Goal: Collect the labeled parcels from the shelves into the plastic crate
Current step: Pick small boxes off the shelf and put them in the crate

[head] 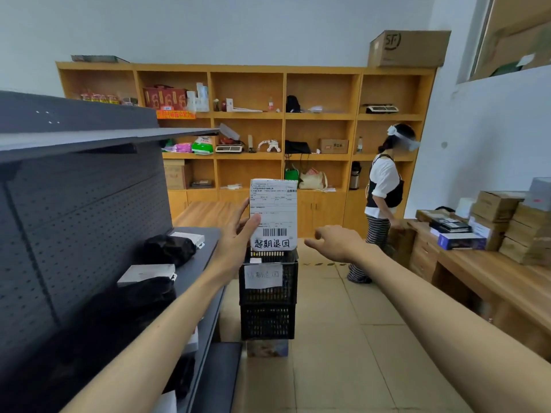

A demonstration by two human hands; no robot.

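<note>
Head: parcel (273,214) in left hand (235,242)

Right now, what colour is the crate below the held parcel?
The crate is black, an open mesh; the head view shows it.

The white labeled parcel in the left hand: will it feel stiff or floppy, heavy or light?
Probably stiff: the parcel stands upright with straight edges though the left hand grips only its lower left edge. Likely light, since one thumb and fingers hold it. It looks flat, so it should not roll.
</note>
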